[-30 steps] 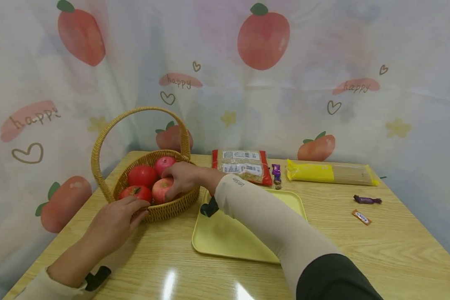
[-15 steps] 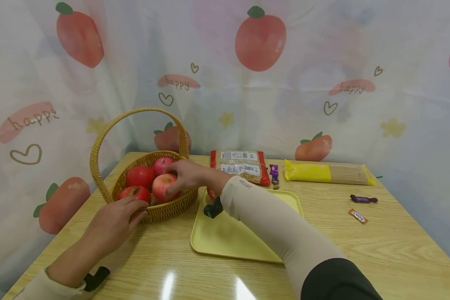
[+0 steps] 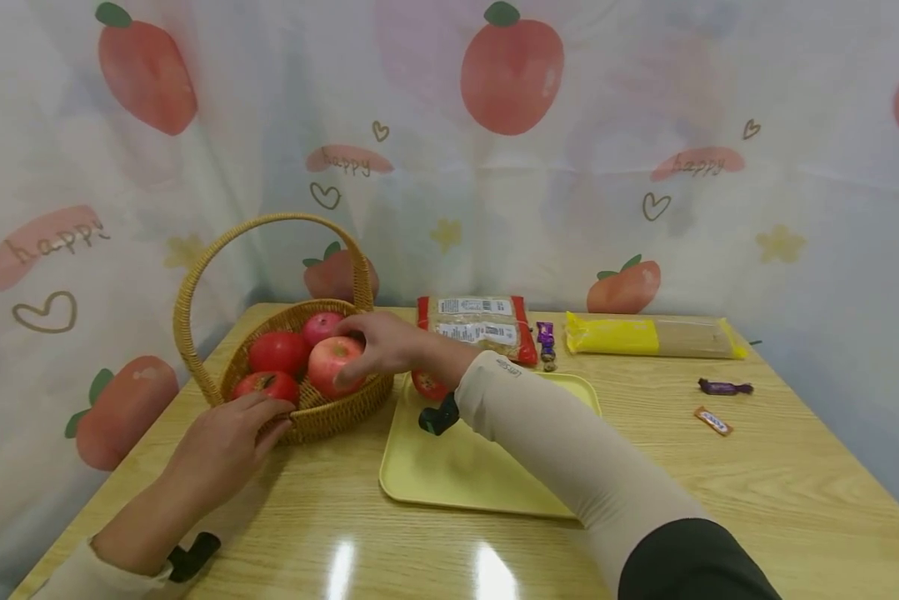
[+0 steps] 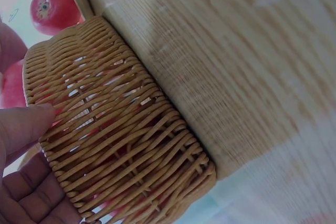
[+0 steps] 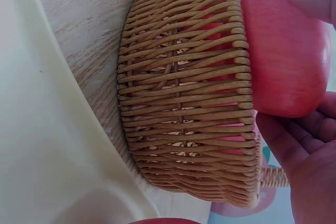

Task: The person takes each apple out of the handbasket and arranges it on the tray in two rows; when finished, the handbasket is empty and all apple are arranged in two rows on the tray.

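Note:
A wicker basket [image 3: 337, 415] with a tall handle stands at the table's left. Inside lie two red tomatoes [image 3: 278, 352] and a pink apple [image 3: 322, 325]. My right hand [image 3: 355, 354] grips another pink-red apple [image 3: 332, 367] and holds it just above the basket's rim. In the right wrist view that apple [image 5: 286, 56] sits between thumb and fingers [image 5: 310, 150] beside the basket wall [image 5: 189, 93]. My left hand [image 3: 265, 415] rests with straight fingers against the basket's front wall [image 4: 121, 140]. A yellow tray [image 3: 486, 475] lies right of the basket, with a red fruit [image 3: 428, 385] at its far left corner.
Behind the tray lie a red-edged grain packet [image 3: 479, 329] and a yellow spaghetti packet [image 3: 655, 336]. Small wrapped sweets [image 3: 547, 342] sit between them; one purple sweet [image 3: 722, 387] and an orange one [image 3: 711, 420] lie at the right. A fruit-print curtain closes the back and sides.
My right hand has lifted the apple from among the fruit up to the basket's rim and drawn back a little rightward. The red fruit on the tray came into view. My left hand stayed.

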Demonstrator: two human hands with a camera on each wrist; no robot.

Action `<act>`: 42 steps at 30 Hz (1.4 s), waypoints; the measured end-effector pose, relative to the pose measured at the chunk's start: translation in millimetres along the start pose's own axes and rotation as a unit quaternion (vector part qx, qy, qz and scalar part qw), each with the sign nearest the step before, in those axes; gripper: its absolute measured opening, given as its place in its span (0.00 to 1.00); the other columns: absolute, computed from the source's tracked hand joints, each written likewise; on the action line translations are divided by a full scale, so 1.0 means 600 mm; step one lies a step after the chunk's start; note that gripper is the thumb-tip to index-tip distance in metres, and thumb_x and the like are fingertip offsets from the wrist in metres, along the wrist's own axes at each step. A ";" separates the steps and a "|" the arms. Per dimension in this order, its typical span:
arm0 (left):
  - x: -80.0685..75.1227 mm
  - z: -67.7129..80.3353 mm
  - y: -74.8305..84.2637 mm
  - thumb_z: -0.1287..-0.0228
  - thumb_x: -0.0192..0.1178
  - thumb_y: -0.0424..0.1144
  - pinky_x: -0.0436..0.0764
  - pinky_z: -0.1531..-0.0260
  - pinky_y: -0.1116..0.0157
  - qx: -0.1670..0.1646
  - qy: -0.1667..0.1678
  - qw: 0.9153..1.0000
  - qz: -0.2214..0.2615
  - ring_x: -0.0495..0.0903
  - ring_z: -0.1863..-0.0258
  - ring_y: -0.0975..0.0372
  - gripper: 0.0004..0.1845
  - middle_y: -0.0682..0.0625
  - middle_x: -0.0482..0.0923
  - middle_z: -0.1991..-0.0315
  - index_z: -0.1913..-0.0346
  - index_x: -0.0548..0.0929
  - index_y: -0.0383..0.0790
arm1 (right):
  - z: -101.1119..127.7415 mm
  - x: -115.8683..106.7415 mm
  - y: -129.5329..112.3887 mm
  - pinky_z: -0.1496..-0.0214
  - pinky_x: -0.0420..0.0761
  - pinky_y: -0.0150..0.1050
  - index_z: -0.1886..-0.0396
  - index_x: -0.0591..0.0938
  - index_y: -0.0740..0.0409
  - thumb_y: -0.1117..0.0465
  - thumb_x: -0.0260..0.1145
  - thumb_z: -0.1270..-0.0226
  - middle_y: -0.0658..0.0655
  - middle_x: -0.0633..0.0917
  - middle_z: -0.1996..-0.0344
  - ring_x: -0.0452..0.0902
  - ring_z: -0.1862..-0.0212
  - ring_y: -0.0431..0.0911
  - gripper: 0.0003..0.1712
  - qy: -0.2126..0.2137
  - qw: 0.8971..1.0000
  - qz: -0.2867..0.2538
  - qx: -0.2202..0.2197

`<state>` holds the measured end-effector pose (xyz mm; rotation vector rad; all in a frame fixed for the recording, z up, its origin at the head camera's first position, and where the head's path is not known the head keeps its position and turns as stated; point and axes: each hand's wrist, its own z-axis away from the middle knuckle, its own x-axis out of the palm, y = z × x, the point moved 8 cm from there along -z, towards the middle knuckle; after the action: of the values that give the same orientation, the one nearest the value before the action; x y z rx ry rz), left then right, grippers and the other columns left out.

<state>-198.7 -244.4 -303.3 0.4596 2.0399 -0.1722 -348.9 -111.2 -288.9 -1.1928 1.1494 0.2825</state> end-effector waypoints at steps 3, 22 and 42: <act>0.001 -0.002 0.001 0.41 0.76 0.36 0.82 0.71 0.53 0.003 0.005 1.000 0.001 0.86 0.69 0.56 0.10 0.50 0.87 0.60 0.57 0.88 0.43 | 0.010 -0.008 0.001 0.49 0.79 0.30 0.33 0.78 0.52 0.45 0.78 0.44 0.47 0.84 0.47 0.79 0.50 0.40 0.40 0.007 1.000 -0.014 0.003; 0.002 0.001 -0.002 0.42 0.77 0.37 0.83 0.70 0.52 0.002 0.007 1.000 -0.005 0.86 0.68 0.55 0.12 0.50 0.88 0.59 0.56 0.88 0.46 | 0.058 -0.038 0.010 0.47 0.81 0.34 0.33 0.78 0.49 0.43 0.77 0.42 0.47 0.84 0.46 0.79 0.48 0.42 0.38 0.027 0.999 -0.036 0.010; -0.004 0.003 0.002 0.47 0.79 0.36 0.82 0.73 0.53 0.023 0.037 0.999 -0.008 0.86 0.70 0.55 0.13 0.50 0.88 0.61 0.58 0.88 0.45 | 0.115 -0.063 0.041 0.47 0.83 0.39 0.35 0.79 0.47 0.44 0.76 0.43 0.46 0.85 0.49 0.81 0.49 0.43 0.36 0.041 0.997 -0.065 0.017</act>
<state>-195.6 -244.6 -302.2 0.4849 2.1172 -0.2161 -345.3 -29.6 -277.9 -1.2514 1.1374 0.1160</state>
